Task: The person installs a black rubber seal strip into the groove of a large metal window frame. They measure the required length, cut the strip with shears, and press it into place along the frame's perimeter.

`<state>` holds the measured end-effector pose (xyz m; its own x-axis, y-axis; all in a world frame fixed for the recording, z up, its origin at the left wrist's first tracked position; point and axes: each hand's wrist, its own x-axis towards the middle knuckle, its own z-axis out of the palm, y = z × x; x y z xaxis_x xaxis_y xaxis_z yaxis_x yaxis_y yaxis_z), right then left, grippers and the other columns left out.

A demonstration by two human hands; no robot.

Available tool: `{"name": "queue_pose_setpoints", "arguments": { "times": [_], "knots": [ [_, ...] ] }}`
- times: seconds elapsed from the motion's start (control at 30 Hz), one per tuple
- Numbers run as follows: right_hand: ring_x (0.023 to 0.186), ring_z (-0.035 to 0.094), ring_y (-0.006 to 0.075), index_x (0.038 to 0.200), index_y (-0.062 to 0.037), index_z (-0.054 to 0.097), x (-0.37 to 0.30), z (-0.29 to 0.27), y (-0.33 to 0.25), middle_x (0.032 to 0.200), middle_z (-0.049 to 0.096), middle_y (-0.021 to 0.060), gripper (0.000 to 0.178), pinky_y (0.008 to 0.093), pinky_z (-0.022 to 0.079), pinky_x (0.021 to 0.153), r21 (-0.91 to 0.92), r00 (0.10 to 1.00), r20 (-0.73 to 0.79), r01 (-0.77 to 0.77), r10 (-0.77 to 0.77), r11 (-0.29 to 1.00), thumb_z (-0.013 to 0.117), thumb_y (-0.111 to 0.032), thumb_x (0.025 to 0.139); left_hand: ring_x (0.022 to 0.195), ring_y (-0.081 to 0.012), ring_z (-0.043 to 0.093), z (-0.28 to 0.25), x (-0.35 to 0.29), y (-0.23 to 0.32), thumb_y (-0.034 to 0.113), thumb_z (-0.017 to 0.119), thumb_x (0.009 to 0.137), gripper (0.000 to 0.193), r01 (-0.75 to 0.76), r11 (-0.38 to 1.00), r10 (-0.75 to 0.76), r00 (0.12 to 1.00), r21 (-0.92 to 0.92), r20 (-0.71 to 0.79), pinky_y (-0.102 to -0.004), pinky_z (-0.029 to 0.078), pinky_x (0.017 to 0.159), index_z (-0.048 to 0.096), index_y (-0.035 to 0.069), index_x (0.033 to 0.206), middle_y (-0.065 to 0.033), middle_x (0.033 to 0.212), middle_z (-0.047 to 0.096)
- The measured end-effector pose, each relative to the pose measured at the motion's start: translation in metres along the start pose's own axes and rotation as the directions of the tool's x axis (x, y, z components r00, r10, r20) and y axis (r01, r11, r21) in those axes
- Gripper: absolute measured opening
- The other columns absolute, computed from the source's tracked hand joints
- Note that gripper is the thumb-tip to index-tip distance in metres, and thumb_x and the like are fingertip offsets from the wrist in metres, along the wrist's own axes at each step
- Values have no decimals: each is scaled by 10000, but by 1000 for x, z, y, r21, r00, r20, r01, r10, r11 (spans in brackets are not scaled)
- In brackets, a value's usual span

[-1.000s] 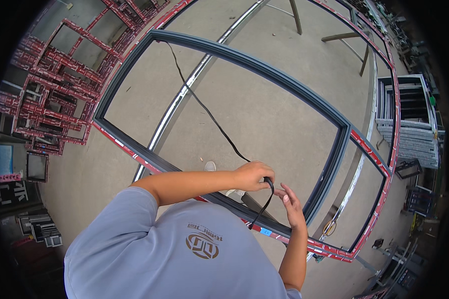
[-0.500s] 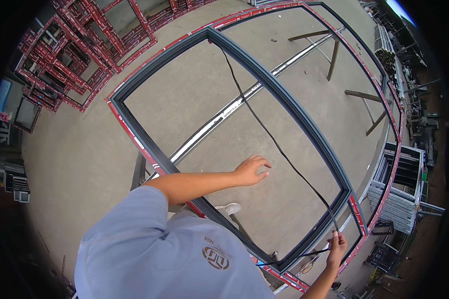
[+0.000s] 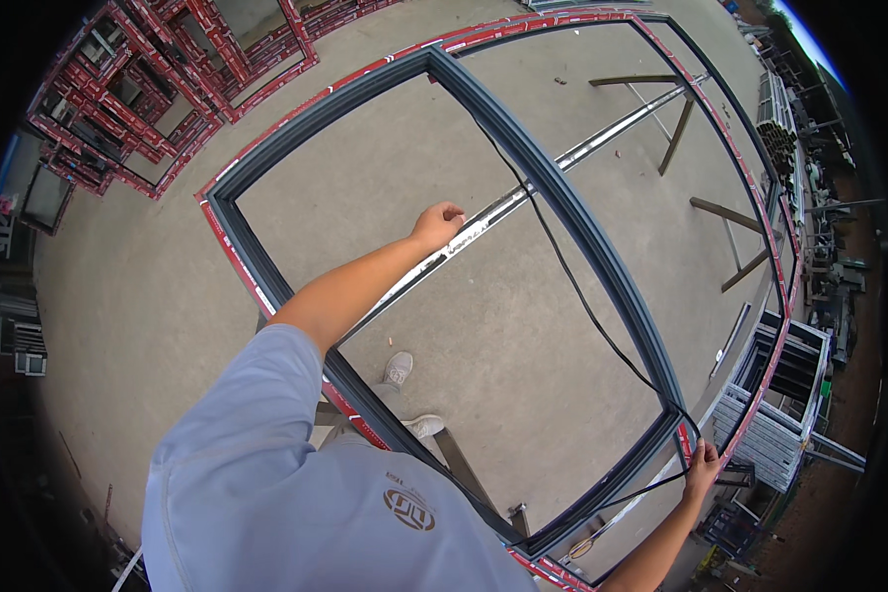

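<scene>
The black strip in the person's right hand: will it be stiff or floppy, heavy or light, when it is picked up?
The black strip is probably floppy, since it doubles back at the right hand and curves across the grey frame's opening. It looks thin, so likely light for its length. Pushed endwise, so slender a strip might buckle.

1. Rail (image 3: 612, 135): silver, beneath; frame (image 3: 565, 202) lies across it.
2. Floor (image 3: 523, 345): grey-beige, below frame. On it:
3. Brown legs (image 3: 677, 138), under frame's far part.
4. Red frames (image 3: 207, 35), stacked left of frame.
5. White frames (image 3: 760, 429), stacked right of frame.
</scene>
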<state>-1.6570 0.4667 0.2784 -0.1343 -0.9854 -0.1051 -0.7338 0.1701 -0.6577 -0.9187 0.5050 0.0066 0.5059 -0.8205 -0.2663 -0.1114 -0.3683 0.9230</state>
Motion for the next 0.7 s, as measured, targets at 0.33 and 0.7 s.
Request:
{"name": "queue_pose_setpoints", "arguments": {
  "times": [0.33, 0.7],
  "knots": [
    [635, 519, 147, 865, 45, 647, -20, 53, 103, 703, 606, 59, 329, 319, 429, 595, -378, 960, -278, -74, -37, 923, 646, -264, 977, 991, -199, 651, 16, 148, -7, 283, 663, 934, 333, 92, 989, -103, 990, -117, -95, -365, 518, 871, 682, 44, 1165, -80, 1061, 703],
    [647, 525, 164, 857, 33, 628, -37, 77, 133, 703, 593, 69, 329, 338, 456, 618, -369, 958, -264, -210, 114, 905, 623, -268, 988, 867, -190, 693, 46, 223, 37, 148, 656, 946, 238, 209, 893, -253, 965, -399, -62, -315, 587, 778, 598, -26, 1097, -111, 950, 684]
  ]
}}
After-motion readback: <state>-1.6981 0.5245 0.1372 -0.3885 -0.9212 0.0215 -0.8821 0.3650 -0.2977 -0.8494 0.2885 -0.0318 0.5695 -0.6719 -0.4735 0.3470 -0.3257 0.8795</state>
